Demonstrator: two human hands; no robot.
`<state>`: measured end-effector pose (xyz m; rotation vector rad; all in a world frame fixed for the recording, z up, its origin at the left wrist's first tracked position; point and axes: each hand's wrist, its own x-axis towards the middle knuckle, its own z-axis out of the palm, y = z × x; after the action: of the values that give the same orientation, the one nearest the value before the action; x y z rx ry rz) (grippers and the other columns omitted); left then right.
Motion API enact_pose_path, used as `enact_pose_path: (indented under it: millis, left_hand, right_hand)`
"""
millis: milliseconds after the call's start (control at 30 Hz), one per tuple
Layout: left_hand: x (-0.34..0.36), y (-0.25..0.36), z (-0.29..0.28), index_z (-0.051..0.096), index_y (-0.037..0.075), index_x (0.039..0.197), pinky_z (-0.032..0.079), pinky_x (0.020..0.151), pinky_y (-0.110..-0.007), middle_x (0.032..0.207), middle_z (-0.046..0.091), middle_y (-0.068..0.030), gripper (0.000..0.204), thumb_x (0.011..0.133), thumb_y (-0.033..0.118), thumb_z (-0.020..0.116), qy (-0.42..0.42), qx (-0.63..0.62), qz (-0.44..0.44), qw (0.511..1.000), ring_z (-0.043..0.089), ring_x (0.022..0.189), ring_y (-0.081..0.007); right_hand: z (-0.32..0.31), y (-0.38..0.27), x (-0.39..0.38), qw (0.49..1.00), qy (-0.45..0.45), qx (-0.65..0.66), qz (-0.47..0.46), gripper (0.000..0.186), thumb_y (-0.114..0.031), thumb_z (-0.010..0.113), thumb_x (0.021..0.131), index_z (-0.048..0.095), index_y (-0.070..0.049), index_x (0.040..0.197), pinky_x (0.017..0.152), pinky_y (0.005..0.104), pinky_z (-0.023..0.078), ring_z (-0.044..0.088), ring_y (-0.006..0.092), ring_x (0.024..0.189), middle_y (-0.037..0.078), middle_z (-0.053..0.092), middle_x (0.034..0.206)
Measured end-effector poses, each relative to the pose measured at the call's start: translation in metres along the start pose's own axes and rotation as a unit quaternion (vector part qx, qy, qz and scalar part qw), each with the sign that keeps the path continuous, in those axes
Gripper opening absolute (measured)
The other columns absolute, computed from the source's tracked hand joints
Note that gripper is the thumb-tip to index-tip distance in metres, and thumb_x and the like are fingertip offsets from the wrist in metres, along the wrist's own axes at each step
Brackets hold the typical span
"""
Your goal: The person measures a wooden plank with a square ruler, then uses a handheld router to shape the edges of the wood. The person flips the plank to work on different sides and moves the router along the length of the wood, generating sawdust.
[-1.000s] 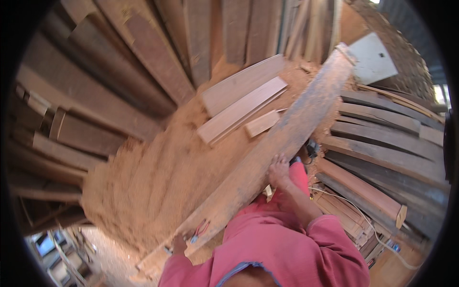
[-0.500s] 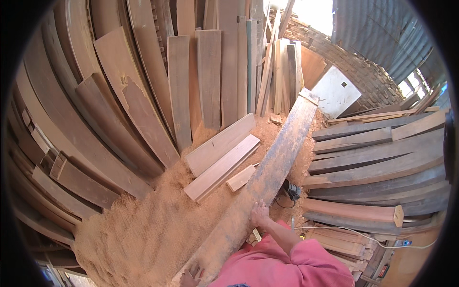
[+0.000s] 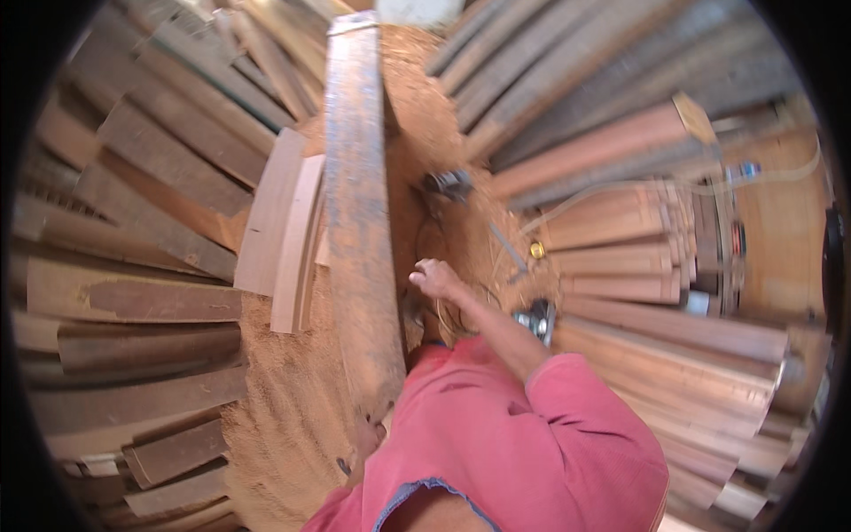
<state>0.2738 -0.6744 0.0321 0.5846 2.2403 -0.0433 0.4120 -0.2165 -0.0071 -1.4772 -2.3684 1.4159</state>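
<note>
A long, worn plank (image 3: 359, 204), dusty and stained blue-grey, runs away from my body like a bench top. My right hand (image 3: 433, 277) is raised just off its right edge. Its fingers are curled in, and I see nothing in them. At the near end of the plank is my left hand (image 3: 369, 434), low beside my pink shirt. Its fingers are bent around something pale that I cannot make out, partly hidden by the hand. Left of the plank, pale planed boards (image 3: 288, 239) lie on the sawdust.
A dark corded power tool (image 3: 448, 184) lies right of the plank, a yellow tape measure (image 3: 536, 250) beyond it. Another power tool (image 3: 535, 321) sits by my right forearm. Stacked timber (image 3: 612, 133) fills the right; leaning boards (image 3: 160, 301) line the left. Sawdust (image 3: 284, 426) covers the floor.
My view has swung to the right and down toward my body. My right hand has lifted from the plank to its right side. The left hand stays at the near end.
</note>
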Motion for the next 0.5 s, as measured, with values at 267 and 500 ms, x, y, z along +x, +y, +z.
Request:
enact_pose_path:
  millis: [267, 500]
  left_hand:
    - [0.028, 0.172, -0.073, 0.07, 0.013, 0.105, 0.056, 0.083, -0.054, 0.101, 0.074, -0.022, 0.03, 0.08, 0.028, 0.065, -0.048, 0.319, 0.264, 0.909, 0.07, 0.099, -0.0432]
    - [-0.009, 0.367, -0.018, 0.064, 0.004, 0.105, 0.051, 0.085, -0.05, 0.099, 0.072, -0.0217, 0.028, 0.082, 0.017, 0.069, -0.032, 0.235, 0.609, 0.756, 0.066, 0.099, -0.0412]
  right_hand:
    - [-0.028, 0.198, -0.232, 0.973, 0.075, 0.031, 0.215, 0.048, -0.043, 0.058, 0.093, 0.074, 0.001, 0.103, 0.095, 0.0541, 0.052, 0.067, 0.0471, 0.108, 0.031, 0.07, 0.11]
    - [0.051, 0.319, -0.429, 0.914, 0.11, 0.043, 0.389, 0.048, -0.042, 0.056, 0.096, 0.075, 0.002, 0.1, 0.094, 0.0518, 0.053, 0.067, 0.0468, 0.108, 0.028, 0.071, 0.111]
